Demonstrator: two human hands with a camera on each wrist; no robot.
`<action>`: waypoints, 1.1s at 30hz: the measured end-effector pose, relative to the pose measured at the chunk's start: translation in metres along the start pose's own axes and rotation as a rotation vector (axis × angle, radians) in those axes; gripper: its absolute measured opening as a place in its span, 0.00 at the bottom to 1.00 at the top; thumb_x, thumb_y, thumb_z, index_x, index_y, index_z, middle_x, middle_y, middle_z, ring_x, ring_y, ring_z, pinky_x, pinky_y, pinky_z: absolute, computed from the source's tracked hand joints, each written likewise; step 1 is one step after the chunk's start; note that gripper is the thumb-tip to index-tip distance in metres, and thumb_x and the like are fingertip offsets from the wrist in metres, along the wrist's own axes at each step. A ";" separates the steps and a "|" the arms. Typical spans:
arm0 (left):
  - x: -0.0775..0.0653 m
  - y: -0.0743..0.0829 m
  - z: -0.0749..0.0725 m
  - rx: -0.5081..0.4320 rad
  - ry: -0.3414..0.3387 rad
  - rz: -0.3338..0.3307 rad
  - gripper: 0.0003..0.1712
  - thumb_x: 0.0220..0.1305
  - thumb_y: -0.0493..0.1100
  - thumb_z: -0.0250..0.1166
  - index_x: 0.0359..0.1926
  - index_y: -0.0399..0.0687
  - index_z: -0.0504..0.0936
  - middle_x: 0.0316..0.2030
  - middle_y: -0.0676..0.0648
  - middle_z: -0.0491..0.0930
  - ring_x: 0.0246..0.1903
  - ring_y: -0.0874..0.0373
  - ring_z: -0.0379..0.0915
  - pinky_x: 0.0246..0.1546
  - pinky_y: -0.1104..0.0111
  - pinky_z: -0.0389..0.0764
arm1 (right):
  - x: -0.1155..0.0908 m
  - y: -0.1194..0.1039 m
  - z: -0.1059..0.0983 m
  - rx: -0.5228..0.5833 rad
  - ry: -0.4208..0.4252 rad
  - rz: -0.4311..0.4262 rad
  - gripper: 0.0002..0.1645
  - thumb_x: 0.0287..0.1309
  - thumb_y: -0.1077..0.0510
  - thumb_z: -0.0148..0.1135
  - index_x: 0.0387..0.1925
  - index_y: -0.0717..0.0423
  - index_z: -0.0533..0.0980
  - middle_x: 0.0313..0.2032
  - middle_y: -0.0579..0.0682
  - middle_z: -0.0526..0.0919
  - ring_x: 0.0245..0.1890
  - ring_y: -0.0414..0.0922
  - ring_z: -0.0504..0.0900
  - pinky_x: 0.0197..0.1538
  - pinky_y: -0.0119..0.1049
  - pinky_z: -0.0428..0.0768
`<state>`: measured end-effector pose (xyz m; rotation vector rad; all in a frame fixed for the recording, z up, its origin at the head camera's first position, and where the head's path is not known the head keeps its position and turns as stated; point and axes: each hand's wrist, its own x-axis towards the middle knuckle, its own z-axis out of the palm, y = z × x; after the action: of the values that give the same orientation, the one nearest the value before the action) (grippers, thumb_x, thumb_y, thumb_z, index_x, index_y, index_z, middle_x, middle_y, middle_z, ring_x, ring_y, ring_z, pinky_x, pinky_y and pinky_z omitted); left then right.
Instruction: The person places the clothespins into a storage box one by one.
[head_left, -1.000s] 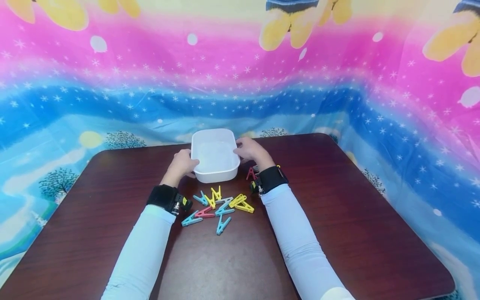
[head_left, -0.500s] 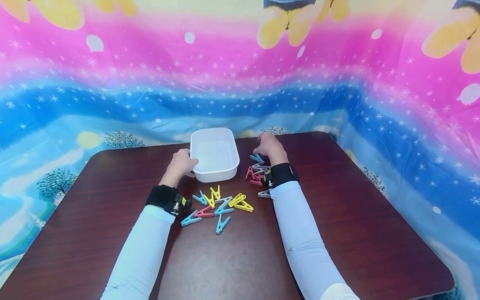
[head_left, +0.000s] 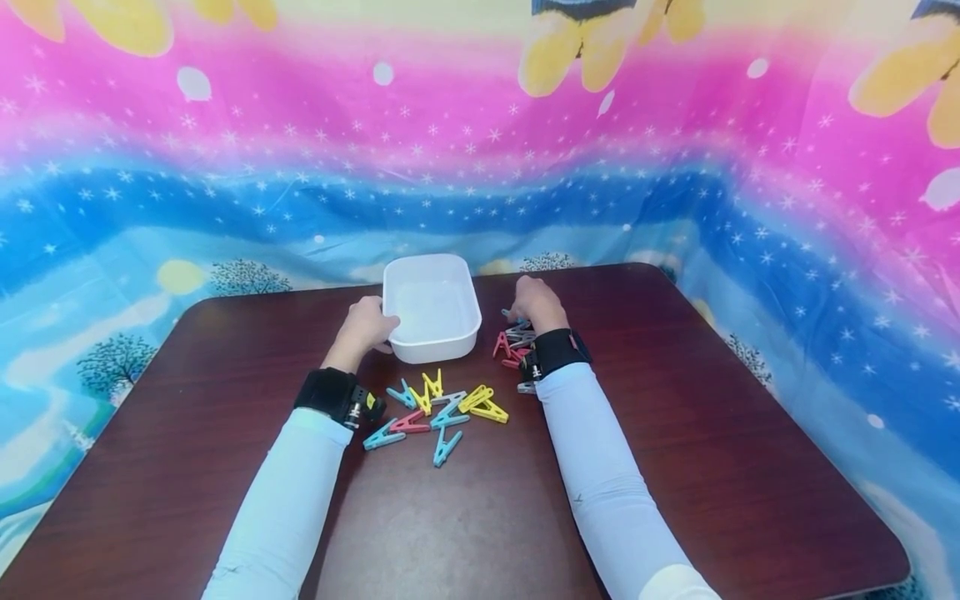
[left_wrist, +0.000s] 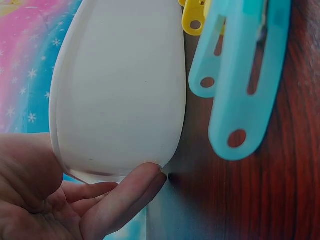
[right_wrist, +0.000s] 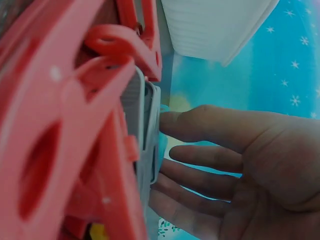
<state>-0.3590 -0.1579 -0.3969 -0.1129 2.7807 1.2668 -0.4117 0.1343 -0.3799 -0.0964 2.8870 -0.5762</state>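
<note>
A white plastic tub [head_left: 431, 310] stands near the table's far edge. My left hand [head_left: 365, 323] holds its left side; in the left wrist view, fingertips [left_wrist: 145, 175] lie along the outer wall. My right hand [head_left: 537, 302] is low at the far end of a pile of clothespins, to the right of the tub. The right wrist view shows its thumb and fingers spread apart by a blue clothespin [right_wrist: 162, 140], mostly hidden behind grey ones [right_wrist: 150, 120]. Red clothespins [right_wrist: 85, 95] fill the near part of that view.
Several blue, yellow, red and grey clothespins [head_left: 446, 417] lie loose in front of the tub. The dark wooden table [head_left: 675, 417] backs onto a patterned cloth [head_left: 450, 133].
My right hand has let go of the tub's right side, moved right, and lowered to the far end of the right-hand clothespin pile. The left hand and tub have stayed put.
</note>
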 end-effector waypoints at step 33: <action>0.001 0.010 0.004 0.138 0.046 -0.076 0.25 0.63 0.42 0.58 0.59 0.35 0.67 0.45 0.35 0.75 0.33 0.45 0.80 0.23 0.63 0.83 | 0.005 -0.001 0.002 0.021 0.073 -0.045 0.06 0.57 0.64 0.57 0.38 0.58 0.77 0.38 0.54 0.77 0.35 0.50 0.74 0.34 0.41 0.75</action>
<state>-0.3604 -0.1482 -0.3926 -0.2383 2.8621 1.0658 -0.4161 0.1323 -0.3824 -0.1407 2.9551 -0.6311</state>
